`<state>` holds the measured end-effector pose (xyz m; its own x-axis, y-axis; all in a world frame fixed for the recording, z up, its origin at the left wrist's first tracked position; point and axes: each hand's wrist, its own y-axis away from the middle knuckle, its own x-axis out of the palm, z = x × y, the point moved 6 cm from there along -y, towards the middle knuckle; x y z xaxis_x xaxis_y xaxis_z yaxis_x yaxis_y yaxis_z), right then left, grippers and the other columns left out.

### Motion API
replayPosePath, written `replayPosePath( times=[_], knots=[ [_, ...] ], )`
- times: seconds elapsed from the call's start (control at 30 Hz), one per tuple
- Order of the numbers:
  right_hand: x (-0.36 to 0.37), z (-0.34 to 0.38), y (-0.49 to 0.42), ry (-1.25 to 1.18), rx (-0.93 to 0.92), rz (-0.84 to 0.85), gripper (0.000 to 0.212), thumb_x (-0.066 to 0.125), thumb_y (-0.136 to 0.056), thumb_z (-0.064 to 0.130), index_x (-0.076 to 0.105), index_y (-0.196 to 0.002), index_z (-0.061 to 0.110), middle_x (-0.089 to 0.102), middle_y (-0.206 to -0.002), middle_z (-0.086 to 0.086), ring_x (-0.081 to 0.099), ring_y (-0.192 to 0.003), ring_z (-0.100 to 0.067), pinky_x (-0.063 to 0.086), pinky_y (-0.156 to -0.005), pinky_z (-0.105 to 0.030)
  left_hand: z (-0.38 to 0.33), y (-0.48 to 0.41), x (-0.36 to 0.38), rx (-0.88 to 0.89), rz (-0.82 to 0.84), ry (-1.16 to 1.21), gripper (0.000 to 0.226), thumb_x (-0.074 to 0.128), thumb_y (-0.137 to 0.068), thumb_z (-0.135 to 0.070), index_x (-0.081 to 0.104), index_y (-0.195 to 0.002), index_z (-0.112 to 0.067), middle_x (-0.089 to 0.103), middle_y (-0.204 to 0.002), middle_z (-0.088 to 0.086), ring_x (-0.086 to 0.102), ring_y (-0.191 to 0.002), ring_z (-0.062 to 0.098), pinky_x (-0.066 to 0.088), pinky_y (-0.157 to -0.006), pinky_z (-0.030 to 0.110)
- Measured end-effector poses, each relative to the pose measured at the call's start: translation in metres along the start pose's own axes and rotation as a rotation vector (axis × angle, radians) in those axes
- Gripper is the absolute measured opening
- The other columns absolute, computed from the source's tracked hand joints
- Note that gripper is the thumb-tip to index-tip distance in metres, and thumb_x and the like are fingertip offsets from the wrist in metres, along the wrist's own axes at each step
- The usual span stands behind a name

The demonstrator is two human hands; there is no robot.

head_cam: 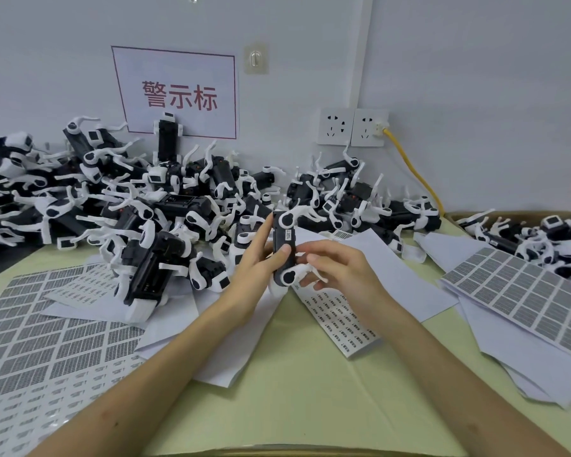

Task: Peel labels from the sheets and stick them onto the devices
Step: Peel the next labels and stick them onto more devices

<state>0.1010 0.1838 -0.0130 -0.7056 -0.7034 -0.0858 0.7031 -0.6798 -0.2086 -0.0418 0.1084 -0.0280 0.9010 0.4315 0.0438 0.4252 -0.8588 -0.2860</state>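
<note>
My left hand (261, 258) grips a black-and-white device (285, 249) upright above the table centre, thumb across its black face, fingers behind it. A small label (289, 234) sits on that face near the top. My right hand (338, 267) is at the device's right side, fingers curled round its lower white legs, thumb near the body. A strip of small labels (338, 319) lies just below the hands. Sheets of grey labels (538, 291) lie at right, more label sheets (47, 331) at left.
A big heap of the same devices (129, 206) fills the back left, a smaller heap (353, 196) the back middle, and a cardboard box of devices (548, 232) stands at right. Blank backing sheets (396, 275) lie around. A yellow cable (416, 173) runs from the wall socket.
</note>
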Motion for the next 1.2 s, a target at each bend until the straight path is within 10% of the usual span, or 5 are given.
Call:
replayPosePath(
  times=[0.2, 0.37, 0.73, 0.97, 1.2],
  knots=[
    [0.008, 0.002, 0.003, 0.011, -0.028, 0.086, 0.026, 0.060, -0.100, 0.007, 0.075, -0.117, 0.018, 0.075, -0.113, -0.011, 0.074, -0.081, -0.018, 0.055, -0.078, -0.034, -0.006, 0.005, 0.004, -0.007, -0.029, -0.009, 0.065, 0.063, -0.092, -0.054, 0.046, -0.152, -0.037, 0.062, -0.145, -0.013, 0.057, -0.134, 0.008, 0.041, -0.117, 0.038],
    [0.012, 0.001, 0.003, -0.009, -0.027, 0.140, 0.022, 0.063, -0.099, 0.007, 0.076, -0.114, 0.016, 0.073, -0.108, -0.019, 0.072, -0.084, -0.026, 0.055, -0.074, -0.031, -0.011, 0.005, 0.000, 0.001, -0.111, -0.051, 0.026, 0.052, -0.109, -0.030, 0.068, -0.116, -0.049, 0.074, -0.106, -0.028, 0.067, -0.100, -0.011, 0.047, -0.077, 0.004],
    [0.011, 0.002, 0.003, -0.006, -0.032, 0.116, 0.016, 0.065, -0.097, 0.006, 0.078, -0.101, 0.013, 0.075, -0.093, -0.006, 0.069, -0.080, -0.021, 0.055, -0.071, -0.027, -0.014, 0.004, 0.003, -0.012, -0.122, -0.075, 0.037, 0.051, -0.100, -0.033, 0.070, -0.114, -0.062, 0.073, -0.121, -0.022, 0.065, -0.116, -0.003, 0.049, -0.092, 0.013],
    [0.010, 0.004, 0.003, -0.006, -0.044, 0.096, 0.022, 0.065, -0.097, 0.006, 0.080, -0.091, 0.021, 0.075, -0.090, -0.004, 0.068, -0.079, -0.020, 0.054, -0.069, -0.026, -0.015, 0.007, 0.006, -0.010, -0.110, -0.071, 0.036, 0.047, -0.110, -0.024, 0.061, -0.111, -0.058, 0.064, -0.103, -0.051, 0.055, -0.103, -0.030, 0.039, -0.078, -0.006],
    [-0.013, 0.004, -0.002, -0.049, -0.064, -0.146, 0.023, 0.061, -0.096, 0.004, 0.078, -0.086, 0.016, 0.073, -0.080, -0.005, 0.063, -0.063, -0.018, 0.048, -0.061, -0.027, -0.005, 0.006, 0.003, -0.061, -0.100, -0.013, 0.037, 0.045, -0.111, -0.027, 0.058, -0.145, -0.027, 0.070, -0.134, 0.003, 0.065, -0.125, 0.018, 0.048, -0.112, 0.036]
  ],
)
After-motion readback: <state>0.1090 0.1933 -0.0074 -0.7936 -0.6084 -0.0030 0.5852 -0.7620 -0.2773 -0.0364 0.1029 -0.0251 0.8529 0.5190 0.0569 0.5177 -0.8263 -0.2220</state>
